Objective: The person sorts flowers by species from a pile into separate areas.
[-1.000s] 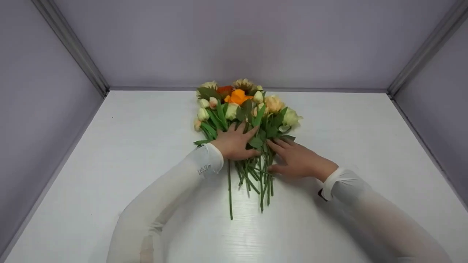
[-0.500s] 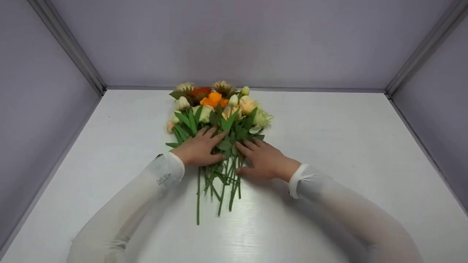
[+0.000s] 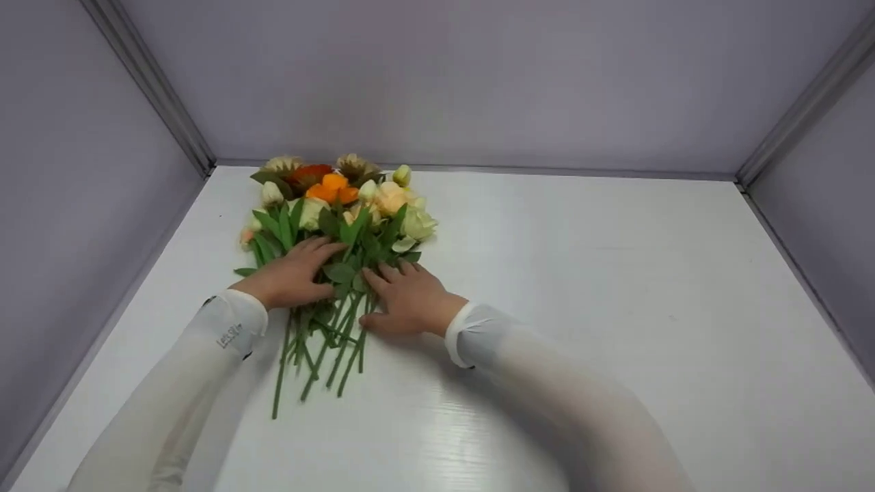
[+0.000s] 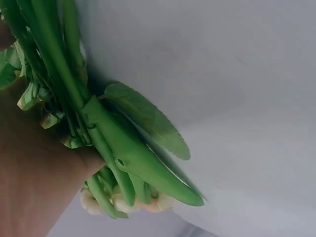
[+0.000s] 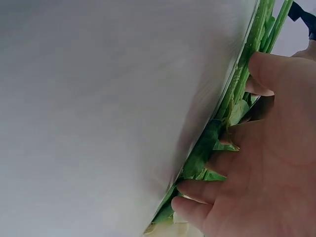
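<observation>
A bunch of flowers (image 3: 366, 229) lies flat on the white table, blooms toward the back wall. Its heads are cream, peach, orange and dark red, above green leaves. Bare green stems (image 3: 328, 352) fan out toward the front. My left hand (image 3: 290, 277) rests on the leaves at the bunch's left, fingers extended. In the left wrist view a broad green leaf (image 4: 148, 158) pokes out beside that hand. My right hand (image 3: 410, 301) lies against the right side of the stems with fingers spread. From the right wrist, its fingertips (image 5: 190, 210) touch the leaves and stems.
The white table (image 3: 588, 287) stretches away to the right of the bunch. A grey wall (image 3: 478, 82) stands at the back, close behind the blooms. Side panels (image 3: 75, 171) with metal corner posts (image 3: 154, 92) enclose the table.
Both hands and the whole bunch have slid left across the table, from the middle to the left side. The stems now slant slightly, their lower ends toward the left.
</observation>
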A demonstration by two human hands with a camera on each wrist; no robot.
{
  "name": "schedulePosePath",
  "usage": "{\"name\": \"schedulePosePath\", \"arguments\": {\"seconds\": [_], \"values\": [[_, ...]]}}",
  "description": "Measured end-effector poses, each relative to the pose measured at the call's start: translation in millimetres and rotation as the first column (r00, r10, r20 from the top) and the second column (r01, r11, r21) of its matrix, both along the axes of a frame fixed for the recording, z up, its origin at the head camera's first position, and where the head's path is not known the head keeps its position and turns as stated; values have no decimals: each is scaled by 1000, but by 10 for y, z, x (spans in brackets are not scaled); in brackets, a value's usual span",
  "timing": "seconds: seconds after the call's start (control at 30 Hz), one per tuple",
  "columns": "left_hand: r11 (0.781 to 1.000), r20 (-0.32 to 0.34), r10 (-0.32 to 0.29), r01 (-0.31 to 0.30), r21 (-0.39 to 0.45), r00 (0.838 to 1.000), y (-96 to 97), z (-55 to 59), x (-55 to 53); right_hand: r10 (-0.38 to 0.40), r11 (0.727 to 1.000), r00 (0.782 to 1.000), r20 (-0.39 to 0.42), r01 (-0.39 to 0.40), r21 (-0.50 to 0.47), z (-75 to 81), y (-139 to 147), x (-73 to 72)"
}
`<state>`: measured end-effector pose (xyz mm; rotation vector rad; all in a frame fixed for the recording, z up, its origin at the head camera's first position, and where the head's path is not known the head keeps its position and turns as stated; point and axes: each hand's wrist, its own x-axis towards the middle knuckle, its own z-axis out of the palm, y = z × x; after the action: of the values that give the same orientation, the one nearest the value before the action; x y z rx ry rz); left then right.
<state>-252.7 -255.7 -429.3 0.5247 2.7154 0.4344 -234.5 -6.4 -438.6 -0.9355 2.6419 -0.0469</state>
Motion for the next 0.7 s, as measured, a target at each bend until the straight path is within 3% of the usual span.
{"name": "schedulePosePath", "arguments": {"seconds": [0.23,0.4,0.57,0.7], "values": [[996,0,89,-89,15,996,-349,14,-74,-23,998,1000,9,24,-53,-32,-431,-68],[994,-35,111,-111,-5,993,-499,2,-126,-32,996,999,4,32,-85,-65,-629,-97],[992,-28,123,-123,5,992,-551,-18,-150,-14,996,1000,22,16,-88,-86,-676,-147],[989,-12,151,-151,-9,988,-498,51,-178,32,993,997,70,-23,-118,13,-526,-218]]}}
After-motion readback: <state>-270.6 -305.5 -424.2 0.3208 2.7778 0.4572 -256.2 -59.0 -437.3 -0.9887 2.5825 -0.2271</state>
